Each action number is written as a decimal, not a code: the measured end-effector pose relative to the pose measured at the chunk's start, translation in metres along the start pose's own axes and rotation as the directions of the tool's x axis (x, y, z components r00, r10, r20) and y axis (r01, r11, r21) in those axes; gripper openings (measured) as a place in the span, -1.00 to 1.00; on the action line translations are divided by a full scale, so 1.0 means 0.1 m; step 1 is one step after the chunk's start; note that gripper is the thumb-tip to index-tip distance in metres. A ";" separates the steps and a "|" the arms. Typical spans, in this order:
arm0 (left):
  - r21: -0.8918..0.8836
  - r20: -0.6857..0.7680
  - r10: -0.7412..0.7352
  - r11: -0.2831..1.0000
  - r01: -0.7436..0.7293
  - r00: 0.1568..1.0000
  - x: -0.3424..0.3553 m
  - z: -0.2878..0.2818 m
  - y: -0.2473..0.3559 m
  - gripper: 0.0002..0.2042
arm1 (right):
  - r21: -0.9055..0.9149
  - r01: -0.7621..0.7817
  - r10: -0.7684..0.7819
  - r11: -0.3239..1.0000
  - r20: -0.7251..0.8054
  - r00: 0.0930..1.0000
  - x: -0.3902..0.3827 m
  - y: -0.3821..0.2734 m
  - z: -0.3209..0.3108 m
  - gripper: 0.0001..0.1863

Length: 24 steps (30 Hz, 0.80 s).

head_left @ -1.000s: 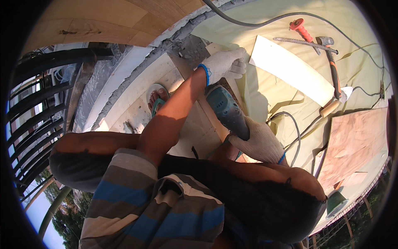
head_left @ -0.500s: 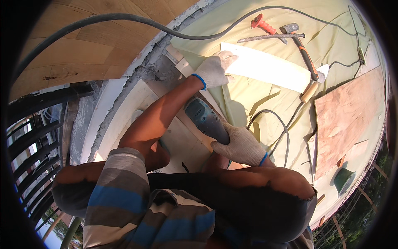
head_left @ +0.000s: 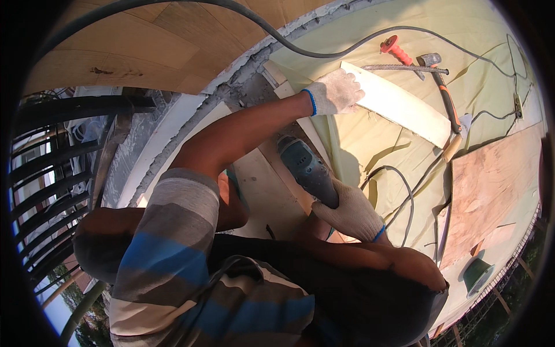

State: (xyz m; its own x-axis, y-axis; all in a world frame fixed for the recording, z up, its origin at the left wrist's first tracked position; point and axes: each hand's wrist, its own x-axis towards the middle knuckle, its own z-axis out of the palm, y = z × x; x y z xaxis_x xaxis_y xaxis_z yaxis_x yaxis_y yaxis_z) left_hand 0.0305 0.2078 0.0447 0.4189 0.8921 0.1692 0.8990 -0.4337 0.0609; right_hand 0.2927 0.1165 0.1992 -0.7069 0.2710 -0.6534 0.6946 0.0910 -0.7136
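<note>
My left hand [head_left: 338, 91], in a knit glove with a blue cuff, has curled fingers on the near end of a white board [head_left: 404, 107] lying over pale green sheeting. My right hand [head_left: 344, 211], also gloved, is closed round the body of a teal and dark grey power tool [head_left: 306, 168], pointed away from me between my knees. Under the tool are pale boards [head_left: 263, 185]; its working end is hard to make out. Beyond the white board lie a red-handled chisel [head_left: 399, 52], a metal bar [head_left: 387, 67] and a hammer [head_left: 445, 92] with a black-orange handle.
A thick cable [head_left: 324, 55] crosses the top, beside wood flooring [head_left: 144, 40] and a broken concrete edge. A black railing [head_left: 58, 150] is at left. On the right are a plywood sheet [head_left: 491, 179], a green bowl-like object [head_left: 477, 272], looped cords and a wooden handle [head_left: 452, 144].
My left hand has reached farther right onto the white board, whose near end appears slightly shifted. The view has moved. The tool stays in my right hand.
</note>
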 end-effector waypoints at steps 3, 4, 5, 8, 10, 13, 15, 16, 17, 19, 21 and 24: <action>0.029 -0.024 0.015 0.999 -0.014 1.000 0.02 -0.12 -0.05 -0.76 | -0.001 0.001 -0.001 1.000 -0.010 1.000 -0.01 0.02 0.02 -0.43; 0.030 -0.020 -0.011 0.999 0.012 1.000 0.05 -0.19 -0.08 -0.76 | -0.007 -0.009 0.009 1.000 0.001 1.000 -0.01 0.02 0.03 -0.43; 0.025 0.030 -0.044 0.999 0.043 0.999 0.08 -0.26 -0.11 -0.76 | -0.025 -0.028 0.028 0.999 0.001 1.000 -0.02 0.01 0.02 -0.43; -0.111 0.085 -0.208 0.970 0.216 0.975 0.20 -0.44 -0.28 -0.70 | -0.001 -0.029 0.029 1.000 0.019 0.999 -0.04 -0.04 0.01 -0.42; -0.167 0.139 -0.308 0.929 0.329 0.941 0.25 -0.47 -0.36 -0.62 | 0.015 -0.050 0.049 0.999 0.051 0.997 -0.06 -0.09 -0.01 -0.43; -0.073 0.176 -0.384 0.913 0.401 0.906 0.23 -0.37 -0.41 -0.40 | -0.036 -0.026 0.028 0.999 0.048 0.998 -0.08 -0.16 -0.06 -0.45; 0.030 0.124 -0.370 0.929 0.370 0.921 0.21 -0.25 -0.37 -0.23 | -0.020 -0.017 0.018 1.000 0.060 0.998 -0.10 -0.16 -0.09 -0.45; -0.035 0.187 -0.346 0.933 0.359 0.919 0.22 -0.19 -0.35 -0.10 | -0.006 -0.048 0.049 0.999 0.071 0.996 -0.11 -0.16 -0.09 -0.44; -0.090 0.165 -0.321 0.937 0.338 0.933 0.23 -0.14 -0.29 -0.10 | 0.019 -0.055 0.054 0.998 0.073 0.996 -0.11 -0.14 -0.09 -0.43; -0.160 0.167 -0.315 0.926 0.341 0.934 0.29 -0.10 -0.22 -0.06 | 0.010 -0.018 0.018 1.000 0.053 0.998 -0.12 -0.11 -0.08 -0.41; -0.201 0.283 -0.342 0.893 0.404 0.896 0.36 -0.14 -0.15 0.00 | 0.023 -0.001 0.001 1.000 0.005 1.000 -0.11 -0.07 -0.05 -0.41; -0.234 0.442 -0.388 0.821 0.521 0.809 0.51 -0.28 -0.21 0.08 | 0.011 0.035 -0.035 0.999 -0.020 0.999 -0.10 -0.04 -0.02 -0.40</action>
State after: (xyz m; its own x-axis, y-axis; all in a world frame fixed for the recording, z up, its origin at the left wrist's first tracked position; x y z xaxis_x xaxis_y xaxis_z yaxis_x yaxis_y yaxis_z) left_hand 0.0294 0.2592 0.0800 0.0469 0.9456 -0.3219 0.9264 0.0794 0.3682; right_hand 0.2974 0.1153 0.2089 -0.7278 0.2867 -0.6230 0.6678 0.0896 -0.7389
